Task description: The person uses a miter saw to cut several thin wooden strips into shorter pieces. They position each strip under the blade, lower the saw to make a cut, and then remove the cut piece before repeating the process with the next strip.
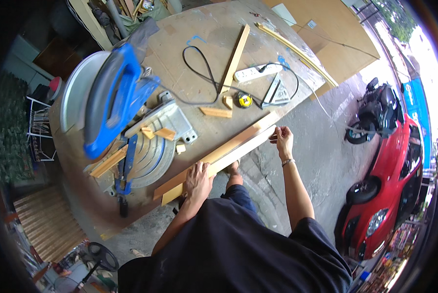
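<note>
My left hand [198, 183] grips two long boards along the table's front edge, a tan board [233, 139] and a paler board [241, 149] beside it. My right hand [282, 140] has its fingers pinched at the far end of the paler board. To the left stands a blue miter saw [109, 102], with small wood offcuts [165, 134] on its metal base. Farther back lie angled offcuts [214, 112], a yellow tape measure [244, 99] and a metal square [275, 95].
The cardboard-covered table [175, 39] also holds a power strip [255, 72], loose cords and long wood strips [236, 56]. A large panel [346, 49] is behind. At right stand a scooter [380, 110] and red car [375, 210]; corrugated sheet [48, 219] lies lower left.
</note>
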Available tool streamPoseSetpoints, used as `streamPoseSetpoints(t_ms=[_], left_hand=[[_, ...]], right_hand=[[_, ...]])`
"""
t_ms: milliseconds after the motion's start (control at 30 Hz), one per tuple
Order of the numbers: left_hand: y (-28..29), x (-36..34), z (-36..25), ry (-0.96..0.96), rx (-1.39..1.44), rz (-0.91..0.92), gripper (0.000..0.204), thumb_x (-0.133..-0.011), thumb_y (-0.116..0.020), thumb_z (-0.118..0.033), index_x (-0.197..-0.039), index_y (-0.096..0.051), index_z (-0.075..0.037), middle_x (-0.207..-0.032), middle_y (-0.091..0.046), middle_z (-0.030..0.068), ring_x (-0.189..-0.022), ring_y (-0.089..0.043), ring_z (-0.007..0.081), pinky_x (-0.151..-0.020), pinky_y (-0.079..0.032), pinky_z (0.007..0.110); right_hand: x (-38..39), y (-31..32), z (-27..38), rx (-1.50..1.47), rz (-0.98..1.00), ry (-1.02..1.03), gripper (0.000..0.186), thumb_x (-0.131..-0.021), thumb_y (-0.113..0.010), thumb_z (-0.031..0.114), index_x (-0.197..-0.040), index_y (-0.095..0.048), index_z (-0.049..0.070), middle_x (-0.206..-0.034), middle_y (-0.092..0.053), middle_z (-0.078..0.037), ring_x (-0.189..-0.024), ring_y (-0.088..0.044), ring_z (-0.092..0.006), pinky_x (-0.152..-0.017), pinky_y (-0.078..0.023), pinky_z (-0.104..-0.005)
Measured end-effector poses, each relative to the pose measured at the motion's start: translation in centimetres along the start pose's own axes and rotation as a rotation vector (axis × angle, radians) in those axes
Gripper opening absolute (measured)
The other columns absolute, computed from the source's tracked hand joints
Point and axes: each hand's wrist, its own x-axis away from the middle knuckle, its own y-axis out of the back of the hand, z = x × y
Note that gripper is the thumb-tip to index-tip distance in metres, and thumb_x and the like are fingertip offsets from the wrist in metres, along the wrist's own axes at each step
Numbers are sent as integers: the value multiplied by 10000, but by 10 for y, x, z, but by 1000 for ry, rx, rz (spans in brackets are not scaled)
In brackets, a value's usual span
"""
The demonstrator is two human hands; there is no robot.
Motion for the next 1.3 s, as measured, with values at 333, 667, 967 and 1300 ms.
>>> streamPoseSetpoints(t_ms=[333, 667, 967, 1300], left_hand=[[-86, -104, -32, 44, -15, -43, 491, -801, -783, -403, -1135, -622, -80, -1080, -607, 84, -1043, -581, 303, -904, -446, 453], [-65, -128, -53, 192, 55, 41, 559, -813, -795, -385, -1227, -598, -66, -1166, -601, 111, -1121, -573, 318, -970, -447, 465], [-34, -98, -102, 457, 49, -378, 244, -958, -636, -138, -1191, -659, -69, -899, -669, 125, -798, -647, 335, -750, -528, 430], [-38, -56, -120, 681, 142, -325, 248, -916, -709, -252, -744, -675, -77, -608, -575, 97, -573, -590, 308, -569, -469, 433]], right_hand=[[-336, 68, 16, 411, -199, 491, 242, -1012, -618, 232, -918, -664, 13, -746, -679, -143, -625, -631, -204, -611, -492, -355], [-418, -97, 130, 511, 665, 997, 235, -951, -616, 104, -1174, -684, 70, -1181, -690, -173, -1118, -639, -399, -978, -518, -431], [-431, -250, 110, 1115, 1059, 1381, 362, -969, -497, 225, -1309, -605, 162, -1404, -535, -93, -1386, -448, -281, -1153, -372, -411], [-485, -214, 156, 1165, 948, 1564, 371, -959, -568, 235, -1312, -559, 124, -1296, -583, -175, -1286, -502, -375, -1104, -366, -528]])
